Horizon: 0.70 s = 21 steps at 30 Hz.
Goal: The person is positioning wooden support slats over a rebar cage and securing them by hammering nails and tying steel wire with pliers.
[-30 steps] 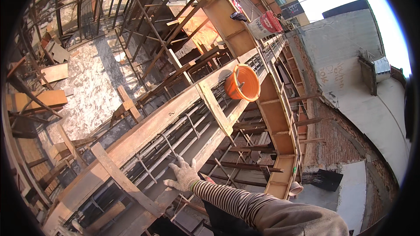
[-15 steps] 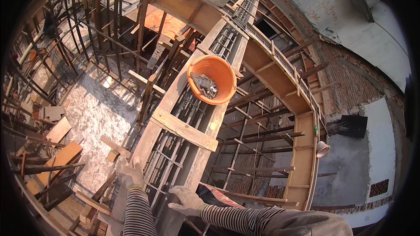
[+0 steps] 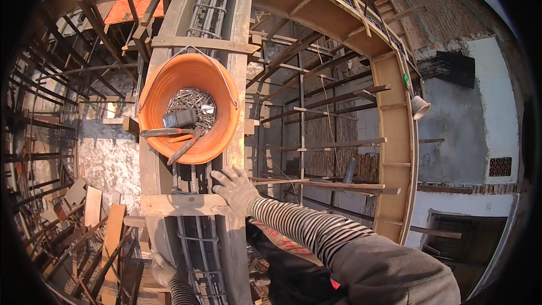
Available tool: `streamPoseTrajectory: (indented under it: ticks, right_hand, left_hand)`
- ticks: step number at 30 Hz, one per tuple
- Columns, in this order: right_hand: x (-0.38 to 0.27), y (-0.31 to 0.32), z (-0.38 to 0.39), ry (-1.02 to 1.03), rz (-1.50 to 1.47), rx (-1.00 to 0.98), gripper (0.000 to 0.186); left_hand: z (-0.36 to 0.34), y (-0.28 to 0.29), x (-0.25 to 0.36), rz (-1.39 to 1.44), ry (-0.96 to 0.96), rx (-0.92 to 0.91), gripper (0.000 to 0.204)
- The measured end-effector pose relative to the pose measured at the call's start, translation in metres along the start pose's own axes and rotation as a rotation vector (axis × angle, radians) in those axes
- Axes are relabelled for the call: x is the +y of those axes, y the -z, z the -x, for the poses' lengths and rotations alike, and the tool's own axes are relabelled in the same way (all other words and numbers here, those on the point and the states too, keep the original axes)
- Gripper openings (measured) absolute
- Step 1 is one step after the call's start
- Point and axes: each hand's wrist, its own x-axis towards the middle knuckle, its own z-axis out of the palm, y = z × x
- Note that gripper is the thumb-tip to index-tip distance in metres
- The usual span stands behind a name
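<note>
My right hand (image 3: 236, 191), in a pale work glove, lies with fingers spread on the right board of a long beam form, at the end of a wooden crosspiece (image 3: 180, 205). My left hand (image 3: 164, 271), also gloved, rests against the form's left board low in the picture, fingers stretched out and partly hidden. Just beyond the crosspiece, an orange bucket (image 3: 151, 87) sits on the form. Inside are many nails (image 3: 195, 100), a grey boxy tool (image 3: 179, 118) and pincers (image 3: 183, 135) with red and orange handles. Steel reinforcing bars (image 3: 199, 243) run along the form.
A second crosspiece (image 3: 206, 44) spans the form beyond the bucket. Both sides drop away to poles and props. A curved plywood form (image 3: 392, 147) stands at right. Loose planks (image 3: 113, 234) lie below left. A dark sack (image 3: 288, 271) is beside my right arm.
My view has shifted forward and turned, so the bucket looks nearer and the form runs straight ahead. My right hand has come onto the crosspiece's end; the left sits lower in the picture.
</note>
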Motion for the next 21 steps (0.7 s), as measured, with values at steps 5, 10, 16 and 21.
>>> streamPoseTrajectory:
  ticks: [5,10,16,21]
  right_hand:
    - [0.010,0.020,-0.012,-0.048,-0.127,-0.118,0.060]
    - [0.005,0.010,-0.014,-0.085,-0.097,-0.211,0.063]
    - [0.023,-0.018,-0.007,-0.033,-0.130,-0.133,0.058]
    - [0.021,-0.024,-0.008,-0.063,-0.303,-0.156,0.057]
  left_hand:
    - [0.003,0.002,0.018,-0.046,0.069,0.033,0.082]
    - [0.005,0.003,0.013,0.012,0.038,0.018,0.080]
    - [0.016,0.000,0.024,-0.067,0.049,0.046,0.081]
    - [0.003,-0.009,-0.007,-0.053,0.293,0.007,0.081]
